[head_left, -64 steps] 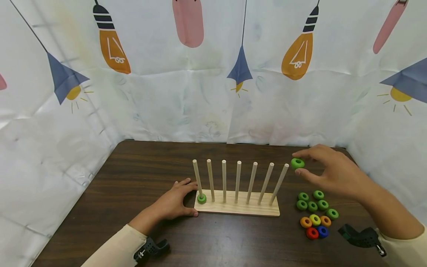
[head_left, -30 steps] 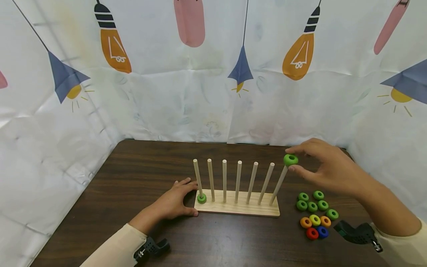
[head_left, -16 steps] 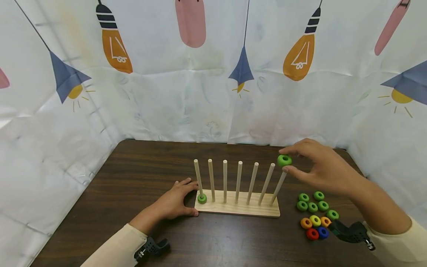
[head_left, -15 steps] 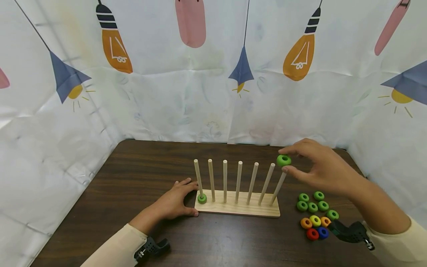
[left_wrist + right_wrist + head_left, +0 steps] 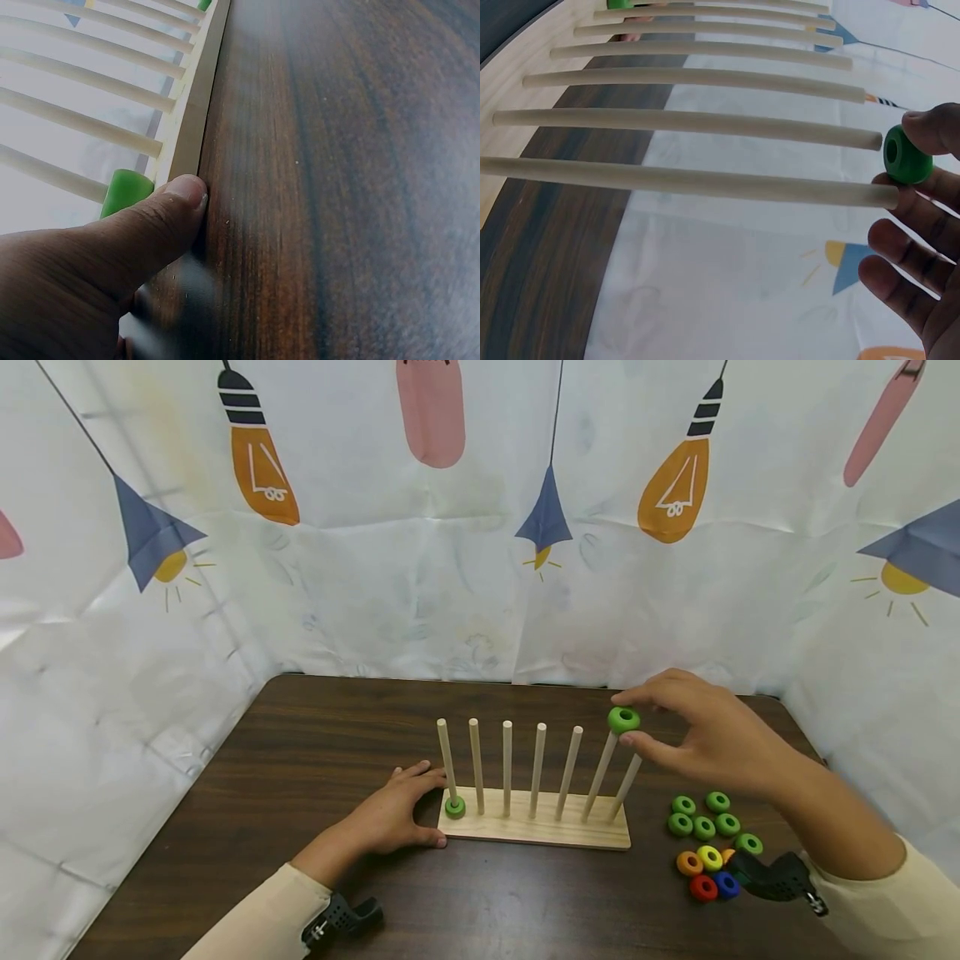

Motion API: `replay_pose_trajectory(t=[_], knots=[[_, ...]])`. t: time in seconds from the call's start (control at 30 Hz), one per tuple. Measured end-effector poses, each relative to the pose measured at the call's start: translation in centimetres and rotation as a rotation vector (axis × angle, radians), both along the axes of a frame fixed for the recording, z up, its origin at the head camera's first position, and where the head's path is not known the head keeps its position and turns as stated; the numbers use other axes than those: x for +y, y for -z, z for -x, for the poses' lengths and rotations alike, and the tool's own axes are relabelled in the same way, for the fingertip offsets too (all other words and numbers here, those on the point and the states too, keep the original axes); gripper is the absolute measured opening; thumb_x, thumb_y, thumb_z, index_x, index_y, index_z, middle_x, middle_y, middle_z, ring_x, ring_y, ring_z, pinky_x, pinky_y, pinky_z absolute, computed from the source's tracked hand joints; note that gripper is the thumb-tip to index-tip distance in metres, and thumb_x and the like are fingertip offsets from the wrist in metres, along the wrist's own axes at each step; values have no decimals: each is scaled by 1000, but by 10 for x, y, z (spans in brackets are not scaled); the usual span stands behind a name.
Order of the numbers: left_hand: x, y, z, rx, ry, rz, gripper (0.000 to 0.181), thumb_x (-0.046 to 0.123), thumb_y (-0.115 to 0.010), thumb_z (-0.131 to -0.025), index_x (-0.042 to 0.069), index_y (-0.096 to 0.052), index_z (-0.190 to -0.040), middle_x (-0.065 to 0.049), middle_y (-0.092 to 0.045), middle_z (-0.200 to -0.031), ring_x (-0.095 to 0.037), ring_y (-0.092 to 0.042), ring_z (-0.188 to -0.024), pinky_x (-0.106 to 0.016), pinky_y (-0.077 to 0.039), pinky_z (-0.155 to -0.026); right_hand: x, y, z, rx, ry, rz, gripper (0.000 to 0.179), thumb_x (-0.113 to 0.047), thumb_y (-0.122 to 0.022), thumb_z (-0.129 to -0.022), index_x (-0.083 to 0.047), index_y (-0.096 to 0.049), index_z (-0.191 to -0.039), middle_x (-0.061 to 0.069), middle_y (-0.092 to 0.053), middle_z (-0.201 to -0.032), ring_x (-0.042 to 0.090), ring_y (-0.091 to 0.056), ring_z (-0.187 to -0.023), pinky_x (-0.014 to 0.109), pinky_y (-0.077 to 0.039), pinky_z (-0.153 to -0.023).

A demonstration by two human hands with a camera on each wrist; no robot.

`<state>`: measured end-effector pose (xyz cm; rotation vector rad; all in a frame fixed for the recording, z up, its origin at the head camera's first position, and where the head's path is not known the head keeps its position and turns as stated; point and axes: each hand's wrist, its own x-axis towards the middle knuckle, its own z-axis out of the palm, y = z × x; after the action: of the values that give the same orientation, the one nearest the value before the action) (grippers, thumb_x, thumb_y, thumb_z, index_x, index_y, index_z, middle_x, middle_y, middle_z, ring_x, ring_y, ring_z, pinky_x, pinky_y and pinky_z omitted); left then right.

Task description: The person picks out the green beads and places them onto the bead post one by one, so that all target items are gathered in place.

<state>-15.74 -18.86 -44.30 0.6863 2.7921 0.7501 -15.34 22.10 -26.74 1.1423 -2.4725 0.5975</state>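
Note:
Between thumb and fingers, my right hand pinches a green ring. The ring is at the top of the second peg from the right; in the right wrist view, this green ring sits just off that peg's tip. My left hand holds the left end of the wooden peg board, thumb on its front edge, fingers at the back corner. The left wrist view shows the thumb against the board's edge. Another green ring is around the leftmost peg, down at the base.
Right of the board, several green rings lie loose on the dark wooden table. Closer to me are a yellow ring, orange rings, a red ring and a blue ring. A patterned white curtain stands behind.
My right hand has carried the green ring leftward, past the rightmost peg's top to the second peg from the right. The left hand keeps its place on the board.

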Motion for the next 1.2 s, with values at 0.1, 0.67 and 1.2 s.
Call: replay_pose_trajectory(t=[0.1,0.67,1.2], knots=[[0,0,0,-2,-3,4,78,36,-93,-75,12,-60,-141,-9,-49,-153,-37,-29,-150,-64,-18,-120,-3,-1,0,-9,-2,-6,46,-11,-88,-81,-19,-72,-123,-13,-66,-111,6,-57,-96,28,-51,-78],[0,-1,-1,-4,-5,2,77,36,-93,-75,12,-60,-141,-8,-49,-154,-37,-29,-150,-64,-18,-120,-15,-1,3,-35,-13,-12,42,-16,-87,-83,-18,-72,-122,-12,-65,-111,6,-57,-95,34,-54,-74],[0,-1,-1,2,7,1,76,36,-92,-76,12,-60,-141,-8,-49,-154,-37,-29,-150,-64,-17,-120,-26,0,6,-47,-39,-22,37,-19,-85,-85,-17,-72,-120,-13,-64,-105,6,-56,-91,28,-53,-66]])
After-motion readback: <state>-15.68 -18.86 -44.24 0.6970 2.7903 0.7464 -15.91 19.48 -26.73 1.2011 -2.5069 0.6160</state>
